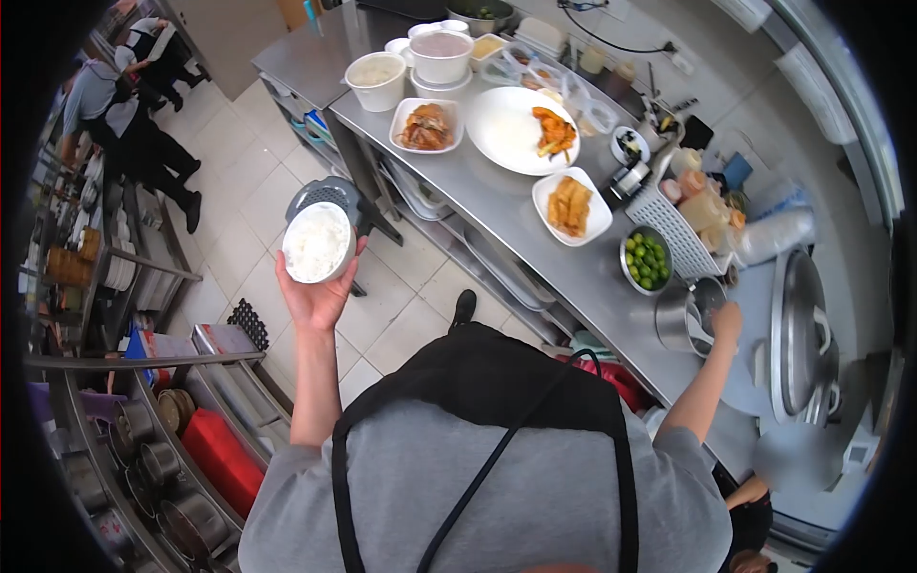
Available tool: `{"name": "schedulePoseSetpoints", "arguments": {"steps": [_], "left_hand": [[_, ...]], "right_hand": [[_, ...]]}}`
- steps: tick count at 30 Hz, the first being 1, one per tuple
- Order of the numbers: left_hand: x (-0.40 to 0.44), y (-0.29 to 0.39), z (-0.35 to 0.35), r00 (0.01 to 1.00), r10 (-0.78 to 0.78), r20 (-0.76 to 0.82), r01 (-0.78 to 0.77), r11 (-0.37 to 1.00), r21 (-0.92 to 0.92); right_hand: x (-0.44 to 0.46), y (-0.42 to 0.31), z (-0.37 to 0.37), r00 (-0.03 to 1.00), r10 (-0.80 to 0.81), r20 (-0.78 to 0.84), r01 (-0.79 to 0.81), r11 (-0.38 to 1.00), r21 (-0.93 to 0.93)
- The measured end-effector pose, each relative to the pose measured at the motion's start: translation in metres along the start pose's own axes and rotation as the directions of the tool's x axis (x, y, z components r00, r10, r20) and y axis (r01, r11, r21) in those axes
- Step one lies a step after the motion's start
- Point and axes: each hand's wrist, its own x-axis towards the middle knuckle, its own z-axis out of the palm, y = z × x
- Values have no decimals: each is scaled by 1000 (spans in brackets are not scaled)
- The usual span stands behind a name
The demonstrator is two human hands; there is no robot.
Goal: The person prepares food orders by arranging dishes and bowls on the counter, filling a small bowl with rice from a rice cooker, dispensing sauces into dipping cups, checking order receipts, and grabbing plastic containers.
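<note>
My left hand (315, 304) holds a white bowl of cooked rice (319, 245) from below and the side, out over the floor. My right hand (727, 322) is at the rim of the metal pots (676, 320) on the steel counter. Its fingers look curled, but what they grip is hidden. Beside the pots stands a metal bowl of green limes (647, 263). Farther along are a square white dish of fried golden pieces (570, 206), a large oval white plate (499, 134) with orange-red food at one end, and a square dish of browned meat (426, 126).
White tubs (440, 57) stand at the counter's far end. A white basket (676, 229) of bottles and a big lidded pot (802, 334) line the right side. A grey stool (330, 196) is on the floor. Shelves with pans (159, 463) are at left. People (124, 124) stand at upper left; another (750, 520) is at lower right.
</note>
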Motion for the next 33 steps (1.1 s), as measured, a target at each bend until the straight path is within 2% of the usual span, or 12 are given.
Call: {"name": "schedulePoseSetpoints", "arguments": {"steps": [2, 8, 10, 12, 16, 18, 22, 25, 26, 28, 32, 33], "left_hand": [[11, 6, -3, 995, 63, -81, -57, 995, 76], [68, 38, -22, 970, 147, -193, -126, 985, 120], [92, 48, -17, 963, 167, -214, -137, 980, 147], [112, 61, -12, 948, 232, -219, -195, 964, 180], [151, 95, -23, 926, 270, -263, -214, 951, 222], [171, 117, -41, 919, 252, -303, -218, 966, 142], [221, 149, -56, 931, 208, -299, -223, 975, -15], [277, 179, -81, 906, 283, -315, -263, 959, 106], [298, 190, -86, 926, 232, -297, -207, 972, 113], [341, 206, -96, 894, 288, -344, -241, 955, 175], [425, 239, -124, 927, 197, -320, -131, 968, 216], [445, 246, -133, 938, 168, -302, -104, 970, 218]], "right_hand": [[4, -20, -10, 991, 85, -107, -52, 959, 278], [28, -125, -76, 987, 50, -155, 41, 849, 527], [41, -164, -102, 994, -65, -88, 103, 818, 566], [64, -200, -99, 914, -237, -331, 393, 724, 567], [67, -291, -147, 814, -428, -393, 581, 563, 588], [65, -324, -160, 749, -542, -380, 642, 454, 618], [59, -366, -174, 727, -616, -302, 627, 417, 658], [47, -398, -154, 782, -552, -290, 567, 436, 699], [37, -408, -149, 819, -503, -277, 526, 464, 713], [19, -425, -140, 777, -614, -139, 479, 434, 763], [-14, -463, -112, 805, -594, -13, 403, 529, 747], [-20, -470, -108, 797, -599, 81, 310, 520, 796]]}}
